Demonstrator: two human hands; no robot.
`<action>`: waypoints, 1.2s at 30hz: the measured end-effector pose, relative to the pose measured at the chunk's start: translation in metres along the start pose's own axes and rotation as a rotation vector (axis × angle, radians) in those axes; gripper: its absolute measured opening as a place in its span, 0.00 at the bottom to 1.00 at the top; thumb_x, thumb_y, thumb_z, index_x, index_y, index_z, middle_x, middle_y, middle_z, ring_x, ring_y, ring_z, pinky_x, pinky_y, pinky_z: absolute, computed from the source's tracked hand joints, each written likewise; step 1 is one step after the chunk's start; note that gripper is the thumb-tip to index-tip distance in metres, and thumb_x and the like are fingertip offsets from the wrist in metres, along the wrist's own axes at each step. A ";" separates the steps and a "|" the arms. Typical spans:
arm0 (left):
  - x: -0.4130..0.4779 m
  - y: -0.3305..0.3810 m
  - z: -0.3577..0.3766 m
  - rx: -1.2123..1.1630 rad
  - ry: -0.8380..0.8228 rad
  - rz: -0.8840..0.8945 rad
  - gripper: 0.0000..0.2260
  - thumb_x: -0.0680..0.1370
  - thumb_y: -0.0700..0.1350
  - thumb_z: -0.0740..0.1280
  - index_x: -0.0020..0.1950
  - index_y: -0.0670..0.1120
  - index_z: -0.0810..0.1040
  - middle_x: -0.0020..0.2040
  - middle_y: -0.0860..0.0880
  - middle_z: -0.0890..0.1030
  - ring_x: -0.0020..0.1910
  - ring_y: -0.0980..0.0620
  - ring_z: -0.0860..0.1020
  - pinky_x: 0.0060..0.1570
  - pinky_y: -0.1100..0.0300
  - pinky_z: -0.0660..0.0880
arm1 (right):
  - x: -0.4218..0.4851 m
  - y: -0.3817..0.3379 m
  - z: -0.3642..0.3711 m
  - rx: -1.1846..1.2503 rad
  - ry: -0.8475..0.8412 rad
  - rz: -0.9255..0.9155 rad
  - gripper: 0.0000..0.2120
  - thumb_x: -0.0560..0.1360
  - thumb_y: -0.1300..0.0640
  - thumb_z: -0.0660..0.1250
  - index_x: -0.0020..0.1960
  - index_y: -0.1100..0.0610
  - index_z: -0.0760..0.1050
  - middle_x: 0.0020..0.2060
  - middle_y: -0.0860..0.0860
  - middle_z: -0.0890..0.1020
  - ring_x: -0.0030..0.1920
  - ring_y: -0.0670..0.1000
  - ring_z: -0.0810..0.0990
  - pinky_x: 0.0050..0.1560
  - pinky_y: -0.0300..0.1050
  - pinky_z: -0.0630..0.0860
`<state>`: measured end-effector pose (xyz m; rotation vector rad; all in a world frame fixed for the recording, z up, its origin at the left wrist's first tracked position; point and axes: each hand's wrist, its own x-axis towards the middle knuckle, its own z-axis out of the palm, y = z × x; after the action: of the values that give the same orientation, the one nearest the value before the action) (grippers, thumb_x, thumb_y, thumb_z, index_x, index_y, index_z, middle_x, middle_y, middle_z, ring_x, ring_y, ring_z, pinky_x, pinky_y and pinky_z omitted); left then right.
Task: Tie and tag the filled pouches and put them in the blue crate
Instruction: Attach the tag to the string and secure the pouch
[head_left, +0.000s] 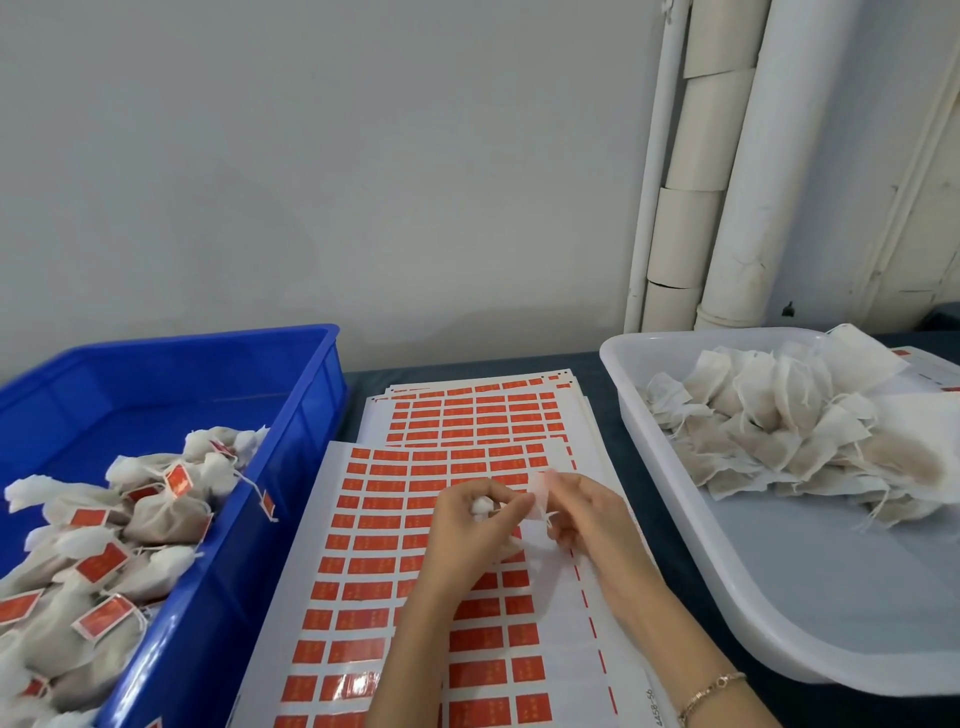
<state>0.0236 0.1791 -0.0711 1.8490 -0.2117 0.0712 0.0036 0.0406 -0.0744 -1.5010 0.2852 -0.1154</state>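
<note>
Two bins are set on either side of the hands: a blue crate (311, 395) to the left of the left hand (467, 525), and a white tray (727, 597) to the right of the right hand (587, 519). Tied pouches with red tags (156, 514) are heaped in the crate, and untied filled pouches (779, 431) are piled at the tray's far end. Sheets of red stickers (363, 571) are spread beneath both hands and stacked beyond them. Above the sheets, one white pouch (480, 505) is held between the hands: a bunched part is enclosed by the curled left fingers, and its loose fabric and strings (motion-blurred) are pinched by the right fingertips (553, 530). A thin bracelet (711, 688) is worn on the right wrist.
</note>
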 end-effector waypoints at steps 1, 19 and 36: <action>0.001 0.000 -0.001 -0.010 0.011 -0.002 0.07 0.73 0.49 0.73 0.35 0.52 0.83 0.36 0.57 0.83 0.38 0.53 0.81 0.41 0.64 0.78 | 0.000 -0.003 0.000 0.038 0.001 0.017 0.13 0.75 0.42 0.65 0.50 0.51 0.78 0.40 0.50 0.85 0.36 0.50 0.81 0.38 0.38 0.77; 0.001 0.001 0.000 -0.069 0.110 -0.030 0.06 0.72 0.48 0.74 0.36 0.51 0.82 0.36 0.54 0.82 0.37 0.52 0.82 0.33 0.68 0.76 | -0.003 0.013 -0.009 -0.294 0.062 -0.336 0.02 0.70 0.49 0.73 0.43 0.44 0.81 0.40 0.32 0.82 0.46 0.36 0.80 0.38 0.26 0.74; -0.002 0.003 -0.002 -0.133 -0.077 0.036 0.08 0.76 0.47 0.69 0.37 0.50 0.81 0.27 0.59 0.78 0.29 0.62 0.76 0.31 0.72 0.72 | 0.004 0.011 -0.010 -0.131 0.016 -0.192 0.02 0.73 0.55 0.72 0.45 0.50 0.80 0.36 0.42 0.84 0.34 0.48 0.83 0.36 0.36 0.78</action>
<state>0.0209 0.1801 -0.0679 1.7169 -0.2967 0.0100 0.0038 0.0305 -0.0859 -1.6563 0.1631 -0.2667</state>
